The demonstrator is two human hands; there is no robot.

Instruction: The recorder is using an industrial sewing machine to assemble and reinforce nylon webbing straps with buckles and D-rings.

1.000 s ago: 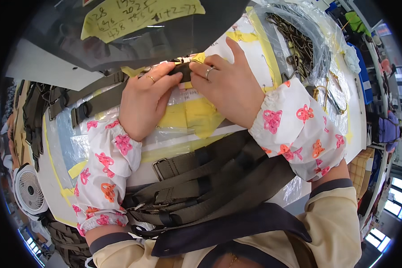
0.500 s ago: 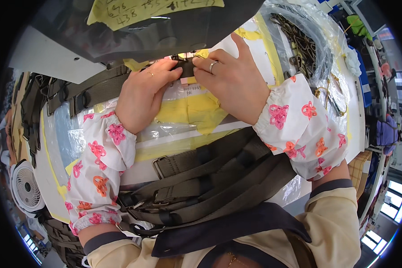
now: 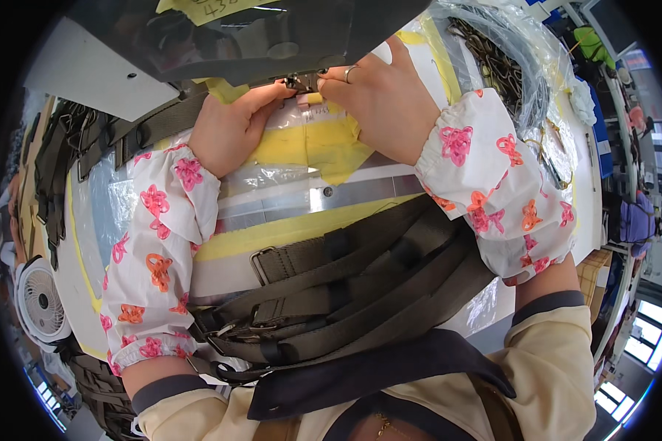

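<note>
the machine (image 3: 272, 44) looms largest, its dark head just beyond the fingers and hanging over the tips. on the near side of the fingers, a heap of straps (image 3: 360, 294) fans out toward the body. left of the left fingers lies more webbing (image 3: 171, 116); whether it joins the piece being worked, hand and machine hide from me. now the hands: the left hand (image 3: 228, 132) has thumb and forefinger drawn together on the left part of the strap (image 3: 309, 86), while the right hand (image 3: 390, 103) has thumb and curled fingers closed on its right. yellow tape (image 3: 301, 151) runs just short of the fingertips. and there's the strap itself, a short dark stretch between the two sets of tips. smallest of all, the metal foot (image 3: 294, 79), right between them. this looks like the placing step, strap held in line at the foot. the next move, i'd judge, calls for a flat, even hold with every fingertip clear of that foot.
</note>
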